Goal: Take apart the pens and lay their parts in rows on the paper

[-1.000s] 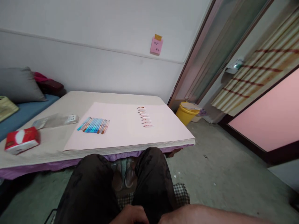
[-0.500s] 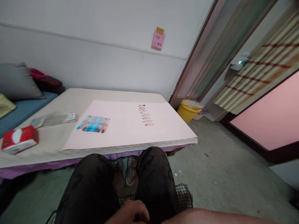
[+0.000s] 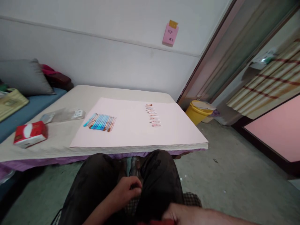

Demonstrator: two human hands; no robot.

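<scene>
I sit facing a low bed with my knees in dark trousers in front of me. My left hand rests between my knees with its fingers curled inward; what they hold, if anything, is hidden. My right hand lies at the bottom edge beside my right thigh, fingers mostly hidden, touching a red thing that is cut off by the frame. On the bed a pink sheet carries a row of blue and orange pens and a column of small pen caps.
A red tissue pack and a clear plastic bag lie left of the sheet. A grey pillow sits at far left. A yellow bucket stands right of the bed by a door. Concrete floor lies to the right.
My left hand has risen from the bottom edge to between my knees. My right hand has come into view at the bottom. The view has shifted slightly to the left.
</scene>
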